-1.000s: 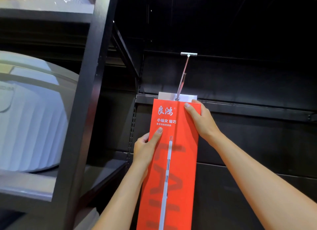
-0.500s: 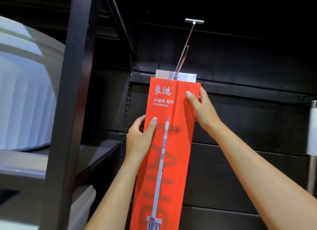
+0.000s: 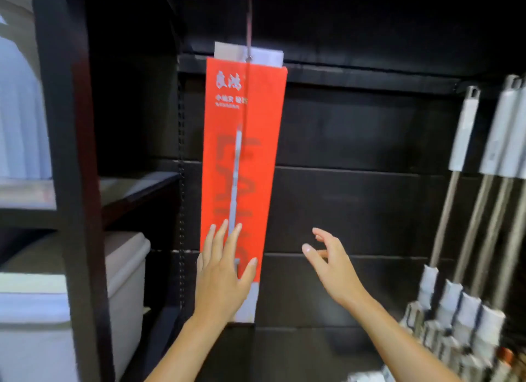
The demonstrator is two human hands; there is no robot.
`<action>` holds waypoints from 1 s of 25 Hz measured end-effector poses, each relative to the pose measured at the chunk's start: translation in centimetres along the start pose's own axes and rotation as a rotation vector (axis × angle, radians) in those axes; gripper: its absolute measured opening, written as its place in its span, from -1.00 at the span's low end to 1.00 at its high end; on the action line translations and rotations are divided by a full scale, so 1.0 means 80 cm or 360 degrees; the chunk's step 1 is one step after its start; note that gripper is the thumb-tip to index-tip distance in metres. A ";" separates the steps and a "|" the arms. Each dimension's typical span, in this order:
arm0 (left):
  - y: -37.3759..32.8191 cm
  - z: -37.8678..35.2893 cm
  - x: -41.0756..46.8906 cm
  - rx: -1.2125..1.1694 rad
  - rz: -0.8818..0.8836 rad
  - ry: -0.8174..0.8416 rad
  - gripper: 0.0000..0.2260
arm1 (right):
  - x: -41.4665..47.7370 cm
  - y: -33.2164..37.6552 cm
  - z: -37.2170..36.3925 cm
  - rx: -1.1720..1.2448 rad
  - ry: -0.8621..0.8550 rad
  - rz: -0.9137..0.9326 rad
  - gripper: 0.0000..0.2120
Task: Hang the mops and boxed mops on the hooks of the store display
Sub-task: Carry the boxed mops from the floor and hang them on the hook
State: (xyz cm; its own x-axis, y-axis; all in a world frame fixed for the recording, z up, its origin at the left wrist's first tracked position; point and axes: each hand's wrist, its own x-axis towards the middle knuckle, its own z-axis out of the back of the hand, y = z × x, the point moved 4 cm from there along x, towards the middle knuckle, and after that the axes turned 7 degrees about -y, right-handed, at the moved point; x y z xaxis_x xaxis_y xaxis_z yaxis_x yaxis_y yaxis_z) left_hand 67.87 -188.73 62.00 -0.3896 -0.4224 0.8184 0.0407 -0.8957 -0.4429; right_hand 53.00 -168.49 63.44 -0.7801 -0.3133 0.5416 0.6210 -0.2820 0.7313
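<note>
A tall red boxed mop [image 3: 244, 142] hangs by its white top tab from a thin metal hook [image 3: 249, 20] on the black display wall. My left hand [image 3: 223, 270] is in front of the box's lower end, fingers straight and spread; whether it touches the box is unclear. My right hand [image 3: 331, 263] is in the air to the right of the box, fingers loosely spread, holding nothing. Several unboxed mops [image 3: 466, 199] with grey handles hang at the far right.
A black shelf post [image 3: 68, 182] stands at the left, with white plastic bins [image 3: 125, 270] on the shelves behind it. The black panel wall [image 3: 355, 168] lies between the red box and the hanging mops.
Both hands have let go of the box's top and dropped to its lower end; the right hand has come off to the side. The view has tilted down, showing the mops at right.
</note>
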 end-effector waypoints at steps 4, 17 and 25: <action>-0.013 -0.063 -0.139 0.0107 0.0050 0.0528 -0.38 | -0.132 -0.131 0.028 -0.0360 0.0151 -0.0304 -0.29; -0.306 -0.182 -0.530 0.0047 -0.0488 0.1752 -0.39 | -0.562 -0.347 0.333 -0.0697 0.0250 -0.1122 -0.30; -0.563 -0.260 -0.669 -0.0252 -0.0917 0.2026 -0.38 | -0.726 -0.371 0.580 -0.0982 -0.0196 -0.1486 -0.16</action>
State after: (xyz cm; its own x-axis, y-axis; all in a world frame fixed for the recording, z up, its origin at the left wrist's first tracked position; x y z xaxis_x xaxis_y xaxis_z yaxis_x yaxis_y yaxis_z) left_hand 67.77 -122.87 30.52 -0.8741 0.4835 0.0468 -0.4772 -0.8367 -0.2689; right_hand 76.32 -99.85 29.51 -0.9402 0.3371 -0.0483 -0.3050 -0.7703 0.5600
